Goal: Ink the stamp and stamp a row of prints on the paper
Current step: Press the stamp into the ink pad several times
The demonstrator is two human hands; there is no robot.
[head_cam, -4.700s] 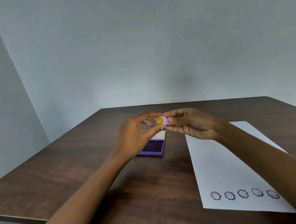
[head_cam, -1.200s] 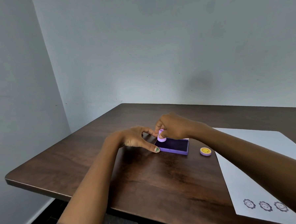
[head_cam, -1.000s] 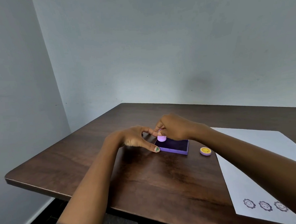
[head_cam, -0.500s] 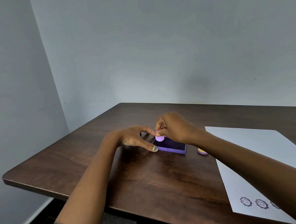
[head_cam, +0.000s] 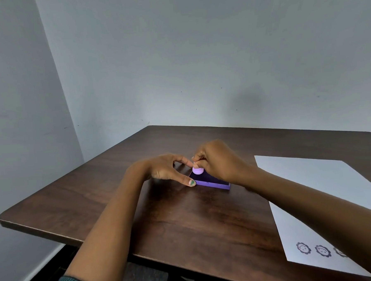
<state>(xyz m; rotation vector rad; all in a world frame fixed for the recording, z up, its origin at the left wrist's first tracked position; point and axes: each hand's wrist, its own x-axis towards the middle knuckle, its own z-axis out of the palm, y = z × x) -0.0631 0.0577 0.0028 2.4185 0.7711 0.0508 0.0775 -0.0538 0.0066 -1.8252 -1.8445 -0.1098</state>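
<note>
A small round lilac stamp stands on the dark pad of an open purple ink pad in the middle of the brown table. My right hand pinches the stamp from above with its fingertips. My left hand braces the ink pad's left end, thumb at the near corner and forefinger at the far corner. A white sheet of paper lies to the right, with a row of dark flower-face prints along its near edge, partly behind my right forearm.
The table ends at a near edge and a rounded left corner. A grey wall stands behind and to the left. The stamp's cap is hidden behind my right wrist.
Earlier the stamp was uncapped and its yellow smiley cap laid right of the ink pad. Since then the stamp dabs on the pad; my view has drifted left, hiding the cap behind my wrist.
</note>
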